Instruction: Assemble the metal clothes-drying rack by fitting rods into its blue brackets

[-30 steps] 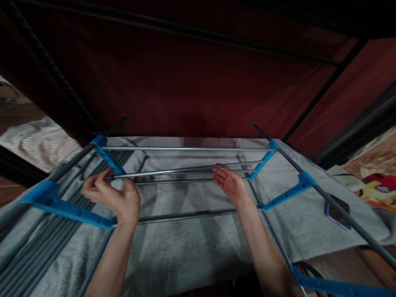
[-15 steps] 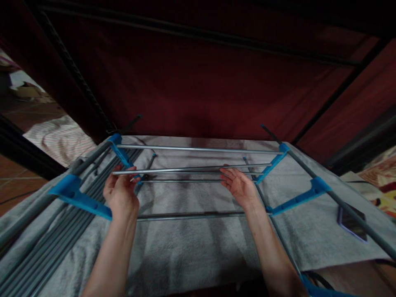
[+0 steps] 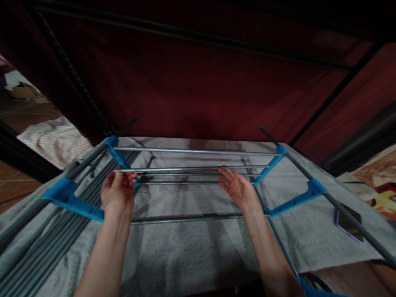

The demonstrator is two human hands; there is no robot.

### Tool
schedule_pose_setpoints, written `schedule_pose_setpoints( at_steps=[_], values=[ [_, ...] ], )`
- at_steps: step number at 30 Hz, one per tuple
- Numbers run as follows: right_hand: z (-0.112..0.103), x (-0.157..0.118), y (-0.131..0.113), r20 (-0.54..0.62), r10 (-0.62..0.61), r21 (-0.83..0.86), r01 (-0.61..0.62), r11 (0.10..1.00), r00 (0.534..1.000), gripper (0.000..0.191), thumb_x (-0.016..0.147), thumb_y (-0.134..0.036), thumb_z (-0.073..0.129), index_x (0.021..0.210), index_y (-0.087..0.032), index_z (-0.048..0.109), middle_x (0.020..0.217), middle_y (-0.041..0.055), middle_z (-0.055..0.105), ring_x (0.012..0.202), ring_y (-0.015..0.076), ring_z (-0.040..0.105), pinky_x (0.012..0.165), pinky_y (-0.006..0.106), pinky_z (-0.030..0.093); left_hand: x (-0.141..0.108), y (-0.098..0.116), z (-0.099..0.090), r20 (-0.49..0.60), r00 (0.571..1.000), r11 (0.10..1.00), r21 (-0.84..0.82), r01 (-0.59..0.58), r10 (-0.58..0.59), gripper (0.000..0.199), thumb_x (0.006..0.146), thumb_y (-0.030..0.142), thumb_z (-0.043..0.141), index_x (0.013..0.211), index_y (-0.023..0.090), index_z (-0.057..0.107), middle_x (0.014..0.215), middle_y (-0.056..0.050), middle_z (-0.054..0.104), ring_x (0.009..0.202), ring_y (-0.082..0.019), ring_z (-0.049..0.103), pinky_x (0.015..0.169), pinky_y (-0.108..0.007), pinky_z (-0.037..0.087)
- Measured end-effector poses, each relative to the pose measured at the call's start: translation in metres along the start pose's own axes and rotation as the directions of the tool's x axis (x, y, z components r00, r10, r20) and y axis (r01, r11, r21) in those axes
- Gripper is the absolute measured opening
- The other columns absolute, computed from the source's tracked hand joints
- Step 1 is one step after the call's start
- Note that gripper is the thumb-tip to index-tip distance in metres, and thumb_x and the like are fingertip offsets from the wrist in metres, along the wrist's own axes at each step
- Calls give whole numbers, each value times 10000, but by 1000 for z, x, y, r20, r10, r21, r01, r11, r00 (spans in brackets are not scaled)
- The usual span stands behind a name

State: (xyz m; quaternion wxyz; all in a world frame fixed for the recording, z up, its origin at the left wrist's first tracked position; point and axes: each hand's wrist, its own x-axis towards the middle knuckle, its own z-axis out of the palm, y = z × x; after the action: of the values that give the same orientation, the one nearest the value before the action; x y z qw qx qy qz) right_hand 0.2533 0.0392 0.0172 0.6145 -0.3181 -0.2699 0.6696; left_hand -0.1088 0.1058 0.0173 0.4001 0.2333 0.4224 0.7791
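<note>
Got a fuzzy grey blanket (image 3: 192,247) running back to a dark red panel (image 3: 192,90), phone (image 3: 351,225) on its right side, tiled floor (image 3: 9,183) off left. Left hand (image 3: 119,189) has its fingers pinched on the near-left end of a metal rod (image 3: 173,169) between the rack's blue brackets (image 3: 292,203); right hand (image 3: 238,189) is loosely open beside it, can't tell if touching.

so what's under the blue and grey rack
Beneath the rack is a grey blanket, with grey rods near the left rail and a phone partly hidden by the right rail. Anything under the blanket is covered.
</note>
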Motion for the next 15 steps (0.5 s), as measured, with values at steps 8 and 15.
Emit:
schedule_pose_setpoints(
  at_steps=[8, 15],
  values=[
    [1, 1, -1, 62, 3, 53, -6, 999, 998, 195, 826, -355, 621, 959, -240, 705, 1243, 52, 688, 964, 182, 664, 841, 323, 509, 10, -7, -8, 14, 993, 973, 201, -115, 115, 257, 766, 236, 680, 968, 307, 538, 623, 124, 598, 681, -127, 643, 644, -346, 492],
    [-3, 5, -1, 85, 17, 74, -23, 997, 996, 177, 872, -326, 578, 961, -223, 691, 1219, 58, 698, 964, 180, 664, 853, 326, 507, 16, -12, -11, -40, 994, 974, 207, -93, 104, 393, 543, 180, 771, 854, 205, 533, 714, 87, 600, 636, -103, 620, 554, -232, 487]
  ],
)
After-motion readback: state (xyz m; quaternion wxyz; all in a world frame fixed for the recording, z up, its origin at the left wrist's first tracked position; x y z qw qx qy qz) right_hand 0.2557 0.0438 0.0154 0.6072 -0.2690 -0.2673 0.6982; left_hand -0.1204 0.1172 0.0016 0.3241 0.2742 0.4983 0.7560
